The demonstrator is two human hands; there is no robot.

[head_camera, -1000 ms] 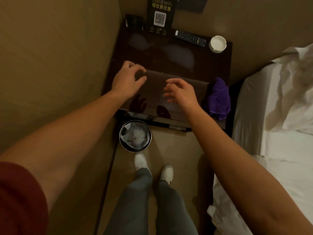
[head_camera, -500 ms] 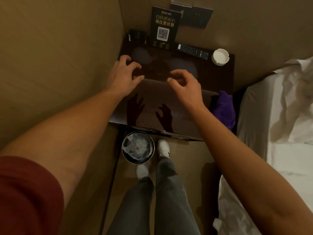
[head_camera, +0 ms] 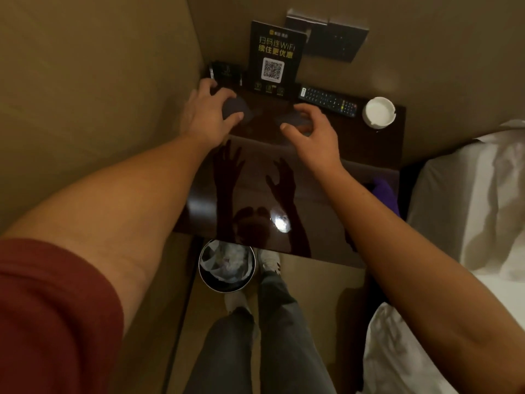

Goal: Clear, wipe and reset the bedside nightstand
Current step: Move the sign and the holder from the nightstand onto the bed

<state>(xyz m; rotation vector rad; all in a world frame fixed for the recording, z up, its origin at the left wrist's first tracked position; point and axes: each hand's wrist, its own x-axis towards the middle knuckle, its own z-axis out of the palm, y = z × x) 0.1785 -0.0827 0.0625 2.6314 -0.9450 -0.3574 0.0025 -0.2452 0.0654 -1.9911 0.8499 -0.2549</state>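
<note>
Both hands have moved further back across the nightstand [head_camera: 377,155] since half a second ago, now near the rear items. Left hand [head_camera: 208,115] and right hand [head_camera: 312,132] hover palm-down, fingers curled and loosely spread, holding nothing. Remote [head_camera: 328,101] lies flat along the back edge, long axis left-right, between the WiFi sign [head_camera: 277,58] and ashtray [head_camera: 379,112]. Purple cloth [head_camera: 386,194] sits at the right edge.

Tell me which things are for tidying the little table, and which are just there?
For the job: nightstand, WiFi sign, remote, ashtray, purple cloth, bin.
Just there: bed, wall switch panel.
</note>
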